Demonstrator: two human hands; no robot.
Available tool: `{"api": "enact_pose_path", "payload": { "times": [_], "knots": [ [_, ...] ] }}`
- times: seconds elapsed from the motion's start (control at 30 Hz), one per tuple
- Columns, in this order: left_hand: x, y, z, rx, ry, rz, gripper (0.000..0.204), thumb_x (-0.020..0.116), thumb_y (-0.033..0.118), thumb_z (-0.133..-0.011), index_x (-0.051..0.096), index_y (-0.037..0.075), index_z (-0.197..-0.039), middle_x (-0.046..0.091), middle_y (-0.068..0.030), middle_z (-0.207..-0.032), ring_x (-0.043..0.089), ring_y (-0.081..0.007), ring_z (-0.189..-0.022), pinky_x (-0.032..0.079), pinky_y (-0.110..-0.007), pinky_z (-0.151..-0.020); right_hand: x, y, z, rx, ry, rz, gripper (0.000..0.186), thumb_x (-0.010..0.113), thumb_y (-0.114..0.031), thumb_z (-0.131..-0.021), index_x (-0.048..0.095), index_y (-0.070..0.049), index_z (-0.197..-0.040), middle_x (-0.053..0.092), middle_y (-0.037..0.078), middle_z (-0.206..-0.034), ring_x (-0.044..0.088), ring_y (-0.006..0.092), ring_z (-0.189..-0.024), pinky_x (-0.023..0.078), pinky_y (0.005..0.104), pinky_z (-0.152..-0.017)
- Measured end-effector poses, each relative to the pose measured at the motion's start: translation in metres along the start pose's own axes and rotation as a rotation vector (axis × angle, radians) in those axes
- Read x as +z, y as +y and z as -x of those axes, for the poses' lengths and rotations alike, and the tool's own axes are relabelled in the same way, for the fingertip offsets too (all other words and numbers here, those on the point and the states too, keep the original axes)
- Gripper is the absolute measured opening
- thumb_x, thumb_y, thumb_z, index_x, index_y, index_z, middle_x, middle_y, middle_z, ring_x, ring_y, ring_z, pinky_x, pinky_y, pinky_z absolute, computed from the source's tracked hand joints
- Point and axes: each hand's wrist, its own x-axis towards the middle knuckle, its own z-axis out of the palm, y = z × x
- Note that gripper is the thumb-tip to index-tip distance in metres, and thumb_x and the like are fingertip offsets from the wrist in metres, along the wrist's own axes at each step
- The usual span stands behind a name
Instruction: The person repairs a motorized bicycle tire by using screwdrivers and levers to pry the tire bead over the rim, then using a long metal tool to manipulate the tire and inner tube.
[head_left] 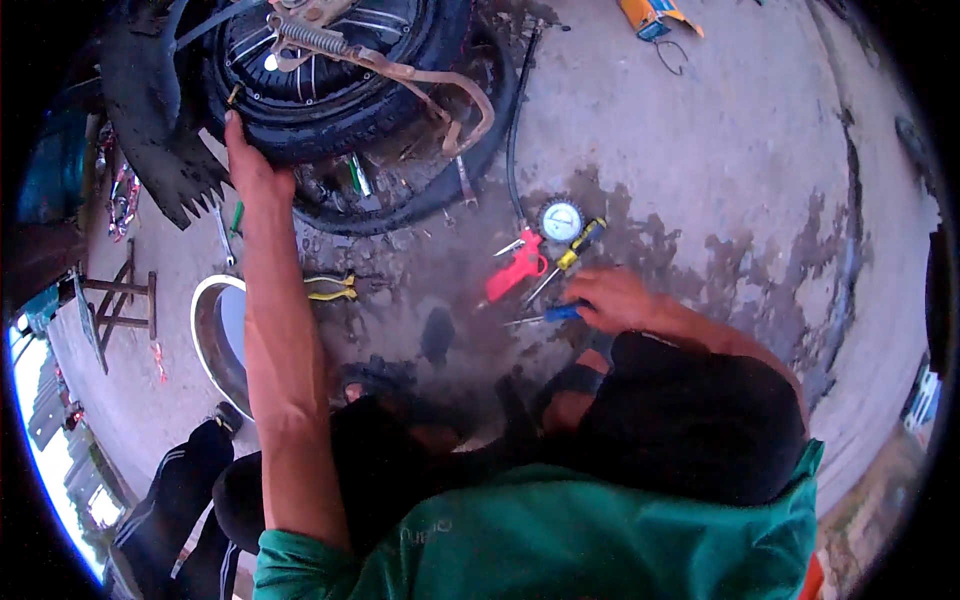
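My shirt (600, 530) bears small pale lettering on its chest, too faint to make out well; the round pressure gauge (561, 220) has dial markings too small for me to read. The orange-and-blue box (660, 18) lies at the top edge, any print on it unclear.

My right hand (615, 300) pinches the butt end of the blue-handled screwdriver (562, 313), low over the concrete floor (740, 130). Its long axis runs nearly crosswise before me, shank pointing left and slightly toward me. Just beyond, the yellow-and-black screwdriver (581, 246) slants, tip toward me and left, beside the red inflator gun (517, 268).

My left hand (262, 175) is at the near left edge of the spoked wheel (345, 130), one digit stretched toward the brass valve stem (234, 95); I cannot tell how its other fingers are set. The wheel's hub side faces me, and a loose tyre (365, 221) lies beneath its near edge.
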Motion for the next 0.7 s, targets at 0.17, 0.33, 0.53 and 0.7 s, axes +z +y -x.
{"api": "enact_pose_path", "payload": {
  "times": [0.17,0.33,0.53,0.7],
  "knots": [
    [0.015,-0.002,0.009,0.012,-0.003,0.021,0.057,0.057,0.043,-0.105,0.05,0.007,-0.148,0.057,-0.0102,-0.15,0.056,-0.0317,-0.135,0.039,-0.05,-0.118,-0.039,-0.011,-0.009,-0.009,0.589,0.174,0.04,0.073,-0.007,-0.078,0.065,-0.01,-0.118,0.062,0.01,-0.121,0.062,0.0343,-0.113,0.054,0.0459,-0.091],
    [-0.003,-0.002,-0.005,0.034,-0.046,-0.005,0.056,0.06,0.044,-0.103,0.054,0.006,-0.144,0.061,-0.0102,-0.145,0.058,-0.0301,-0.13,0.041,-0.046,-0.116,-0.04,0.004,-0.024,0.01,0.542,0.284,0.044,0.074,-0.004,-0.077,0.063,-0.009,-0.12,0.058,0.011,-0.126,0.061,0.0345,-0.113,0.053,0.045,-0.092],
    [-0.078,0.008,-0.066,-0.332,-0.591,0.482,0.06,0.055,0.047,-0.105,0.056,0.001,-0.144,0.062,-0.011,-0.145,0.056,-0.0297,-0.134,0.041,-0.042,-0.118,-0.035,0.003,-0.031,0.063,0.531,0.224,0.04,0.079,-0.006,-0.075,0.06,-0.008,-0.111,0.059,0.012,-0.12,0.061,0.0367,-0.109,0.053,0.0447,-0.09],
    [0.0,0.005,0.002,-0.099,-0.2,0.077,0.058,0.054,0.046,-0.105,0.058,0.001,-0.141,0.063,-0.0117,-0.142,0.059,-0.0296,-0.13,0.042,-0.041,-0.115,-0.034,0.023,-0.006,0.109,0.393,0.418,0.038,0.079,-0.011,-0.074,0.061,-0.007,-0.108,0.061,0.013,-0.112,0.061,0.0372,-0.1,0.053,0.0463,-0.082]
  ]
}}
